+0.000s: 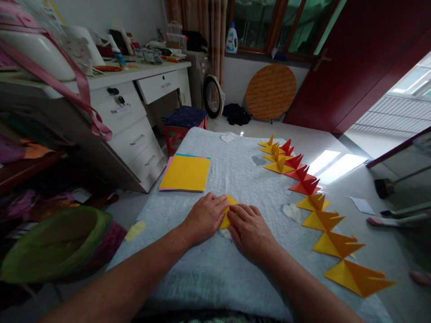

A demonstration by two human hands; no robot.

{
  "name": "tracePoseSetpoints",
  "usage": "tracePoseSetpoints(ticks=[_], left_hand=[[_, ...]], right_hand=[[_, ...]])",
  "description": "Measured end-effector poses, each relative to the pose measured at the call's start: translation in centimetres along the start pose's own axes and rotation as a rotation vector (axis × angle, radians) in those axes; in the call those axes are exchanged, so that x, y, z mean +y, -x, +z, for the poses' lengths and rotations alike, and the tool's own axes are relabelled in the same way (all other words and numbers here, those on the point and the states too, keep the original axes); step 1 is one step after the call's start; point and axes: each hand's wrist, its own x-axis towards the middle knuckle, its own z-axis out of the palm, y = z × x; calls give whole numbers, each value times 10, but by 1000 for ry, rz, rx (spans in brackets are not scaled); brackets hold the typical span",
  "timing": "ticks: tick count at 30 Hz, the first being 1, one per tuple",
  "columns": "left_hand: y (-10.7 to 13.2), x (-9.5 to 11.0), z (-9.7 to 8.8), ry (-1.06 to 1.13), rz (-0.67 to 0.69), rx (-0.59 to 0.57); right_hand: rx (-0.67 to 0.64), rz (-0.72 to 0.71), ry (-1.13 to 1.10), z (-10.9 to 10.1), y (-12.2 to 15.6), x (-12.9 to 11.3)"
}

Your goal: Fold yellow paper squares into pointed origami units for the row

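Observation:
A folded piece of yellow origami paper (231, 200) lies on the cloth-covered table in front of me, mostly covered by my hands. My left hand (208, 214) holds it down from the left, its fingers close together across the paper. From the right, my right hand (251, 228) grips the paper's edge with bent fingers, the thumb low beside it. Up and to the left lies a stack of square paper (185, 172), yellow on top with pink and blue edges showing. Along the right side runs a row of folded yellow pieces (333, 243) and red pieces (303, 185).
A pale blue cloth (232, 163) with heart shapes covers the table. Left of it stand a white desk (121, 116) with drawers and a green-lined bin (97, 220). Beyond the far edge are a stool (185, 117) and a washing machine (198, 67) with its door ajar.

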Motion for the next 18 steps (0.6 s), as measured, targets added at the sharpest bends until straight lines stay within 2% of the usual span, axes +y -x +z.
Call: tracePoseSetpoints(ticks=[5,12,18], left_hand=[[1,-2,4,-41,44,14],[-1,-3,5,-40,20,27],[3,-1,2,-104,49,31]], right_hand=[[-7,24,24,-1,0,-2],[-20,-146,-61,-3,1,-2],[24,-27,-28,1,-1,0]])
